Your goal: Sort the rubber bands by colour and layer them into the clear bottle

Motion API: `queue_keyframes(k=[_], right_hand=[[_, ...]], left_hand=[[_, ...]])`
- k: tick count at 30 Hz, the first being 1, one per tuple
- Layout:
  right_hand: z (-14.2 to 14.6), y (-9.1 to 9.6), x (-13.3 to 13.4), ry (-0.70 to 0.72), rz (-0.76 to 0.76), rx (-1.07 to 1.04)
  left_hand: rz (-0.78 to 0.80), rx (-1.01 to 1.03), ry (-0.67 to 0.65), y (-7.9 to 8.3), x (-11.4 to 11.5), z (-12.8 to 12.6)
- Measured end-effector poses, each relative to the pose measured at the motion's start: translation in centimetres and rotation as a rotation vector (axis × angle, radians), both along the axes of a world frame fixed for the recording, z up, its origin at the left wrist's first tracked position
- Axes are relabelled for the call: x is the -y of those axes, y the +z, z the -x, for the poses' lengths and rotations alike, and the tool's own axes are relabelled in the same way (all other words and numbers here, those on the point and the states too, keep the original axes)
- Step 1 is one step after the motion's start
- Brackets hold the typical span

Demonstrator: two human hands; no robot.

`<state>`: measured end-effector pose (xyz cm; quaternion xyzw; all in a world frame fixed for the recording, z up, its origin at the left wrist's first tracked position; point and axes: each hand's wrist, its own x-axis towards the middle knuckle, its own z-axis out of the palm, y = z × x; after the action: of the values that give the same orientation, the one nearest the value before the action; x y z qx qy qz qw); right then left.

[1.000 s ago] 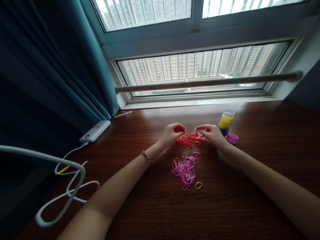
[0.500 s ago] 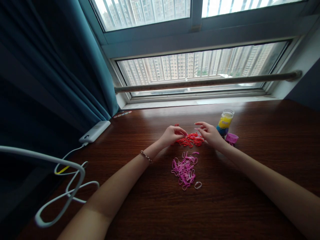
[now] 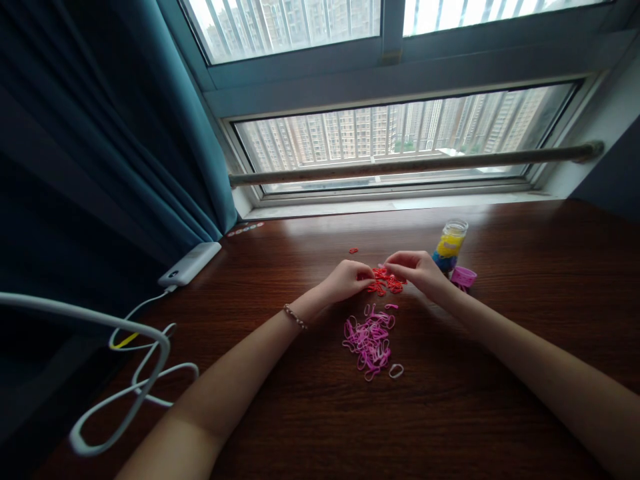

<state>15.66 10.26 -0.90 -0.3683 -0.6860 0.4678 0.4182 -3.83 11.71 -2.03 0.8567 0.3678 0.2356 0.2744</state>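
Loose red bands [image 3: 387, 285] are being pinched by the left hand [image 3: 345, 280] and right hand [image 3: 420, 270]. Nearby pink bands [image 3: 370, 337] and a jar [image 3: 450, 243] are being left untouched.

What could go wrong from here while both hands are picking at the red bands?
The pink band pile lies close to the red band pile; a sweep of the left hand could mix the colours.
The right hand works right beside the jar; a bump might tip it.
One stray red band sits apart and could be missed.
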Motion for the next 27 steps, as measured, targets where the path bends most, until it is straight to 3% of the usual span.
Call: queue_keyframes(k=[3,5,8,10,13,17,22,27], right_hand=[[0.5,0.0,0.6,0.26,0.031,0.136],[0.5,-0.5,0.5,0.154,-0.052,0.189],[0.0,-1.7,-0.6,-0.282,-0.253,0.284],[-0.6,-2.7,-1.4,-0.435,-0.339,0.423],[-1.3,-3.7,-2.1,-0.398,-0.369,0.587],[-1.2,-4.1,-2.1,-0.337,-0.395,0.619],[-1.1,-3.9,-2.1,-0.395,-0.301,0.528],[-1.2,-3.7,-2.4,-0.436,-0.225,0.3]], left_hand=[[-0.286,-0.019,-0.021,-0.7,-0.4,0.0],[-0.353,-0.072,-0.077,-1.1,-0.4,-0.1],[-0.361,-0.161,-0.062,-1.5,-0.2,-0.1],[-0.345,-0.201,-0.05,-1.6,-0.2,-0.1],[-0.339,-0.22,-0.048,-1.7,-0.3,0.1],[-0.39,-0.259,-0.074,-1.5,-0.4,0.4],[-0.437,-0.295,-0.086,-1.6,-0.3,0.4],[-0.413,-0.143,-0.052,-1.8,-0.7,0.2]])
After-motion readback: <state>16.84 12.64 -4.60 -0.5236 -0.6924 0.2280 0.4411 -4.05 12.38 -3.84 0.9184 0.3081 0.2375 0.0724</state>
